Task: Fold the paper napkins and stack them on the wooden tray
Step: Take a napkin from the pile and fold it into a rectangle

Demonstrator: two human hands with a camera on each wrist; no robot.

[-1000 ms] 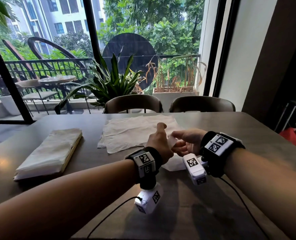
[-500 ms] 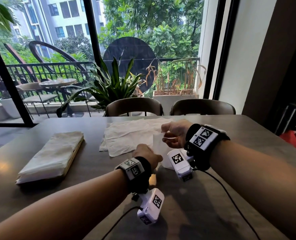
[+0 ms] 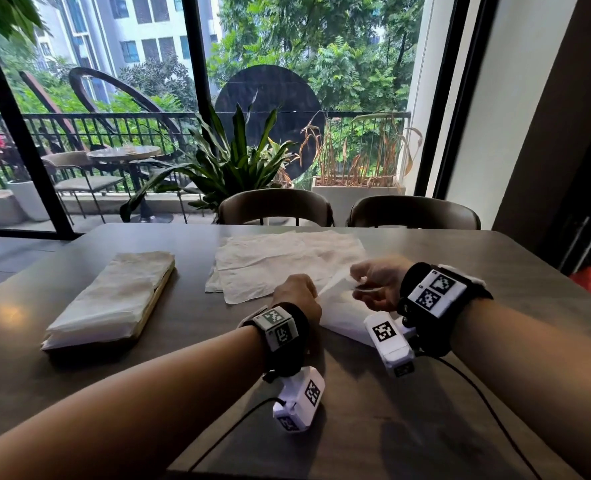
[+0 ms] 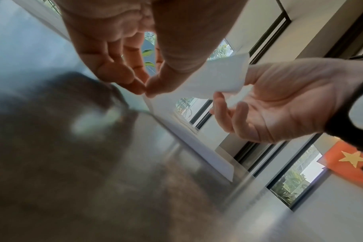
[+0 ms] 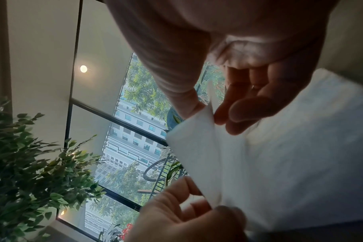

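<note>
Well left of the left hand (image 3: 299, 295), folded white napkins (image 3: 114, 296) lie stacked on a flat wooden tray (image 3: 155, 299). That hand pinches a thin white paper napkin (image 3: 339, 306) at one corner; the right hand (image 3: 378, 284) pinches its raised edge. Beyond both hands lie unfolded crumpled napkins (image 3: 280, 265).

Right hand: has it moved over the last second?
Yes. The right hand went from beside the left hand away toward the far chairs, lifting the napkin edge it pinches.
</note>
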